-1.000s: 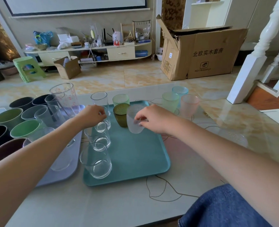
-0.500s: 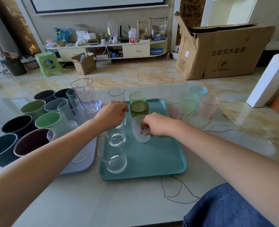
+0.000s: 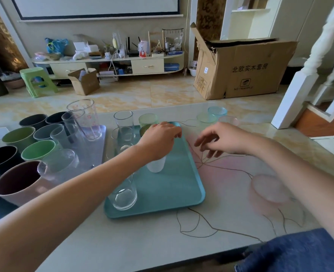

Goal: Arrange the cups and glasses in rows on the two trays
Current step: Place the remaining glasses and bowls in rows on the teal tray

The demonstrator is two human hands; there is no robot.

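Note:
A teal tray (image 3: 181, 185) lies mid-table. Several clear glasses stand in a column along its left side, the nearest one (image 3: 124, 195) at the front. A frosted white cup (image 3: 156, 166) stands upright on the tray with its rim hidden under my left wrist. My left hand (image 3: 159, 140) hovers over the tray's far part with curved fingers and nothing in it, partly covering a dark green glass (image 3: 145, 128). My right hand (image 3: 221, 140) is open, fingers spread, above the table right of the tray. Beyond it stand blue (image 3: 217, 113), pink (image 3: 229, 120) and pale green (image 3: 203, 117) cups.
A grey tray (image 3: 97, 154) on the left carries several clear glasses, including a tall printed one (image 3: 84, 118). Ceramic cups in green, black, grey and brown (image 3: 16, 181) crowd the table's left edge. A round translucent pink patch (image 3: 270, 190) lies on the table at the right.
My right hand has let go of the frosted cup and moved right, off the tray. My left hand has left the clear glass and shifted right over the frosted cup.

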